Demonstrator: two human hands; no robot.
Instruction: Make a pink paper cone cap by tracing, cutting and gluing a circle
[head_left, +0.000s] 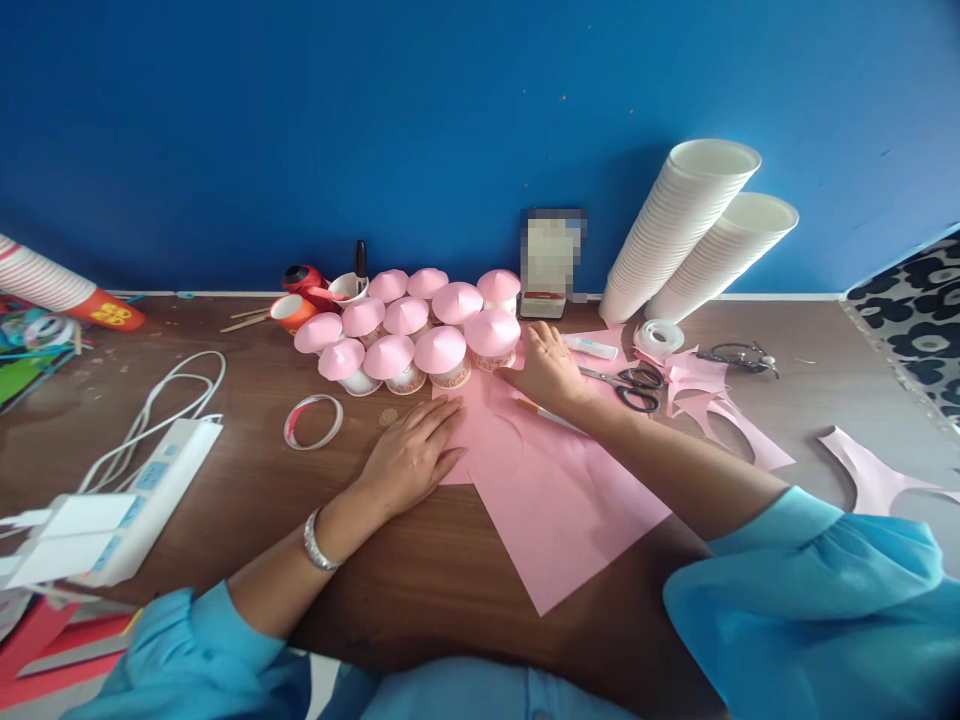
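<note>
My left hand lies flat on the left edge of a pink paper sheet, its fingers stretched out and holding nothing. My right hand rests farther back over the paper. Its thumb points toward the front right cup of a group of paper cups topped with pink paper cones; whether it touches that cup I cannot tell. The thumb and fingers are apart, with nothing visible between them. Beneath my right wrist a pencil lies on the paper, next to a faint curved line.
Scissors, a glue tube, a tape roll and pink scraps lie right. Tall stacks of white cups lean against the blue wall. A ring and a power strip are on the left.
</note>
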